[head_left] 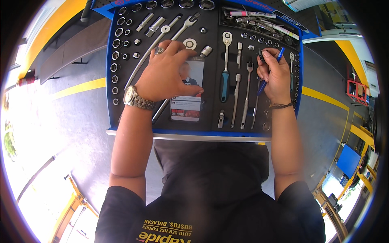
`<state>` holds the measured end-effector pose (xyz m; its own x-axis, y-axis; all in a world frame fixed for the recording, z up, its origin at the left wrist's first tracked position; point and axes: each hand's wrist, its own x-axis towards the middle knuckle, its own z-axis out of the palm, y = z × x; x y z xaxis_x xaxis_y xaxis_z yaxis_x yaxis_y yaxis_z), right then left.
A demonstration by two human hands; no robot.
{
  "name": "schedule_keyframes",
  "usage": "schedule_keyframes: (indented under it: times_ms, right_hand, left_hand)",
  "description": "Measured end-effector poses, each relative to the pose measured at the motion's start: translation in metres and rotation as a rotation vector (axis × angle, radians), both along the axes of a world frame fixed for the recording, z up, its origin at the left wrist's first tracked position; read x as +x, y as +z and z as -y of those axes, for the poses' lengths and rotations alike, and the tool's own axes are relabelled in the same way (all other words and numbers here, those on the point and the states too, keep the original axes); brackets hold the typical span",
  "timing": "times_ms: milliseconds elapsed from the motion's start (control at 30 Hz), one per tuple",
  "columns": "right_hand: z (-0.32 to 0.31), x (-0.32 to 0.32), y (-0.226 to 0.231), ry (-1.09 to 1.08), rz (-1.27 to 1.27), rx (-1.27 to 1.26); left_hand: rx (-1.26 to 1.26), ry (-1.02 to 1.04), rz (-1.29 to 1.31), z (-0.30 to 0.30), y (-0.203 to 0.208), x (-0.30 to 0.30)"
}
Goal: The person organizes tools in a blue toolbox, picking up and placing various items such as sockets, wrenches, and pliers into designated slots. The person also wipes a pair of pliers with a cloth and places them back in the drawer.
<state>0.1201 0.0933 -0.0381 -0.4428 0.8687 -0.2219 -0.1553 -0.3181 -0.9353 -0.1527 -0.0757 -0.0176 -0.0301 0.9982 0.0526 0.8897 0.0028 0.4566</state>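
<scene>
A phone (186,109) with a lit screen lies on the dark foam of the open tool drawer. Over its upper half my left hand (168,73) is spread, thumb across the screen near the right edge and index finger by the top edge; whether it presses the glass I cannot tell. My right hand (276,75) is closed round a blue pen (281,54), which slants across the fingers above the drawer's right side. By those fingertips shows a small black piece (260,55), too small to name. A teal-handled ratchet (225,86) lies between the hands.
Sockets (117,43) line the drawer's left side, and small ones run down the right. Long metal bars (142,60) lie under and beside my left hand. Markers and loose tools fill a back-right compartment (263,24). The drawer's blue front edge (202,135) is near my body.
</scene>
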Motion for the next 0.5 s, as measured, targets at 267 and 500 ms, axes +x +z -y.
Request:
schedule_keyframes:
  times_ms: [267,500]
  right_hand:
    - [-0.001,-0.001,0.0,0.0,-0.006,0.004]
    - [0.0,-0.001,0.0,0.002,-0.001,0.006]
  left_hand:
    - [-0.016,0.02,-0.028,0.0,0.004,0.004]
    - [0.095,-0.009,0.149,-0.006,-0.001,-0.013]
